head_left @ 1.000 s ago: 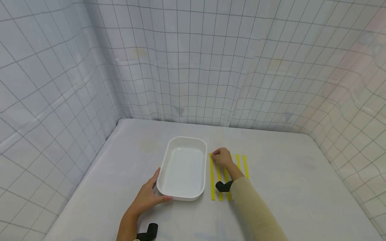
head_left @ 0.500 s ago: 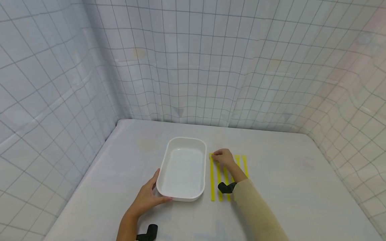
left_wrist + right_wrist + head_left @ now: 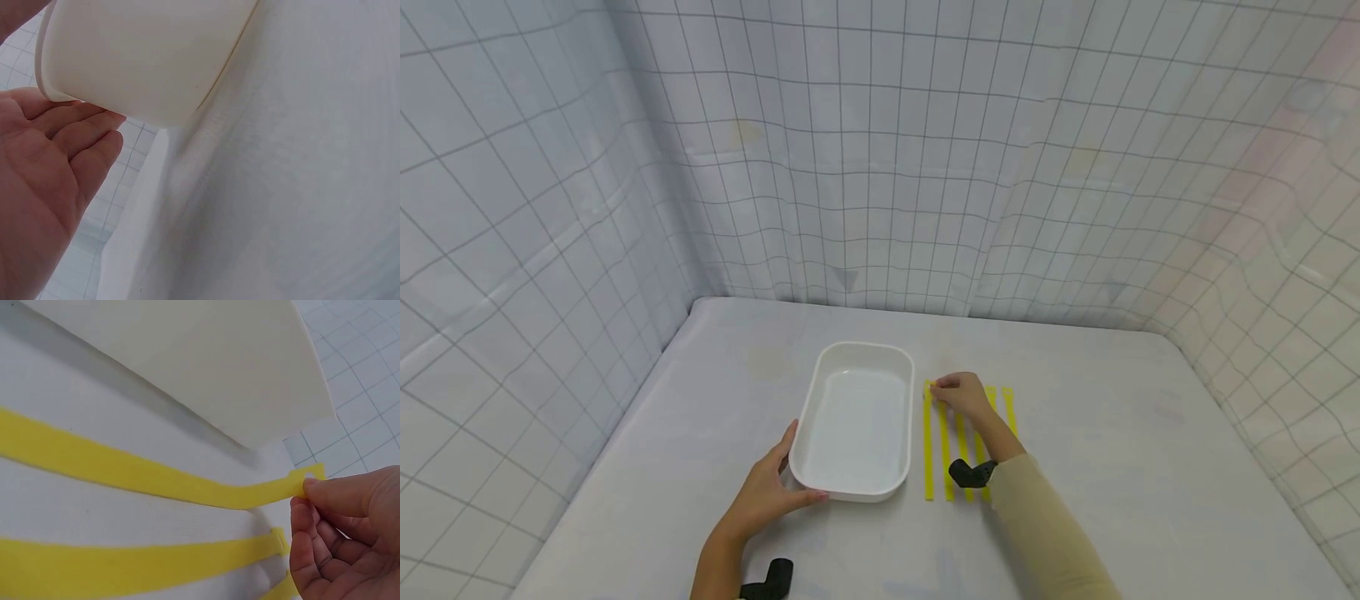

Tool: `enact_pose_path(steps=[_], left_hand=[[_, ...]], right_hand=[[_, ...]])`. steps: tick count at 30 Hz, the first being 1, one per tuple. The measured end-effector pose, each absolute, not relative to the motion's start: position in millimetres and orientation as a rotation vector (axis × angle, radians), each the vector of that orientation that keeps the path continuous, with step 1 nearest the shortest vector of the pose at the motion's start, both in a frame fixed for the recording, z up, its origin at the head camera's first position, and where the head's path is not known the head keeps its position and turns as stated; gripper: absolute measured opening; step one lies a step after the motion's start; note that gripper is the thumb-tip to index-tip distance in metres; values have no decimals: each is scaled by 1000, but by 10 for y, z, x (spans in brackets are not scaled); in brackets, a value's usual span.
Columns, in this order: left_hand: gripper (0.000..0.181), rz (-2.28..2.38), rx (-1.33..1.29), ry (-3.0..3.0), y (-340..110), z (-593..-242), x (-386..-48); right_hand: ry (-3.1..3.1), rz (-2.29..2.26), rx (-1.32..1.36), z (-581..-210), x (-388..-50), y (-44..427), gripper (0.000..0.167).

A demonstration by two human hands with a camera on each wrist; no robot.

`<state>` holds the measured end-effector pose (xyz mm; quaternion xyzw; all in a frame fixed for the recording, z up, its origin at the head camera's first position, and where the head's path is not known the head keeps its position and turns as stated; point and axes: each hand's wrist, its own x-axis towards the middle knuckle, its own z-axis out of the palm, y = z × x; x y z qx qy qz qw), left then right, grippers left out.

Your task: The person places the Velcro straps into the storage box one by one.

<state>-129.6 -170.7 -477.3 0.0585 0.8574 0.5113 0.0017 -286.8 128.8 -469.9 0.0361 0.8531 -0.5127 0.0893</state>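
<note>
A white tray (image 3: 852, 429) lies on the table, its side (image 3: 144, 56) filling the top of the left wrist view. My left hand (image 3: 765, 493) grips its near left corner, fingers (image 3: 87, 128) under the rim at the left side and thumb at the near edge. To the tray's right, several yellow strips (image 3: 928, 450) lie side by side. My right hand (image 3: 964, 395) pinches the far end of the leftmost strip (image 3: 156, 475) between thumb and fingers; in the right wrist view that end is lifted off the cloth. The hand and forearm hide parts of other strips.
A white cloth (image 3: 1112, 433) covers the table. White curtains with a dark grid (image 3: 880, 167) stand behind it and on both sides. Black devices are on both wrists, the right one (image 3: 972, 473) above the strips.
My right hand has moved slightly to the right and nearer, and the far end of the leftmost strip has shifted a little right with it. The left hand and tray look unchanged.
</note>
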Motion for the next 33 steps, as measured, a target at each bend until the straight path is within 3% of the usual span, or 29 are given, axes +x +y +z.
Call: enact_pose_path(steps=[33], left_hand=[[115, 1591, 189, 2707, -1704, -4787, -1294]], right_hand=[[2454, -1731, -62, -4482, -2676, 1400, 27]])
